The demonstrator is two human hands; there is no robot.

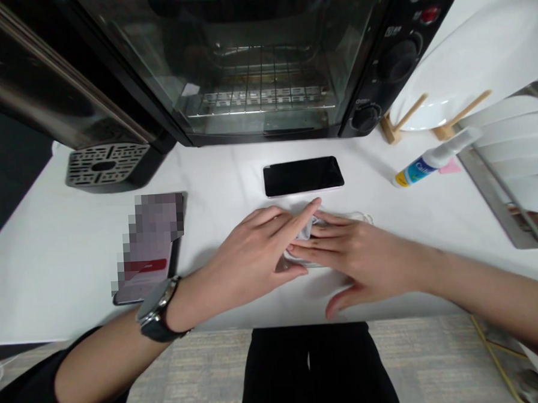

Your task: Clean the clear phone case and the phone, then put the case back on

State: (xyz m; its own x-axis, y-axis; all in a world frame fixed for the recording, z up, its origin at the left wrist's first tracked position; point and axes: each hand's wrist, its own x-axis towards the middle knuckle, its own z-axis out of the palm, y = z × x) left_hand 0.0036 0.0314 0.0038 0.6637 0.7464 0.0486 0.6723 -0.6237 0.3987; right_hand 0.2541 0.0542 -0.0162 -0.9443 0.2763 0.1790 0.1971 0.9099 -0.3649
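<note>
Between my hands on the white countertop lies a small pale grey-white item (305, 231), soft-looking and mostly covered by fingers; its kind cannot be made out. A thin whitish cord (365, 215) loops out at its right. My left hand (264, 241) rests over its left side, index finger and thumb stretched out and apart, the other fingers partly hidden. From the right, my right hand (347, 245) lies over it with fingers extended flat and the thumb spread toward the counter's front edge. Just beyond the hands is a black-screened phone (304, 176), lying flat.
A second phone (152, 250), partly pixelated, lies left by my watch (159, 306). Behind stand a black toaster oven (265, 126) and a machine with a slotted drip tray (107, 165). At right are a spray bottle (423, 168), wooden plate rack (391, 129) and dish rack (498, 195).
</note>
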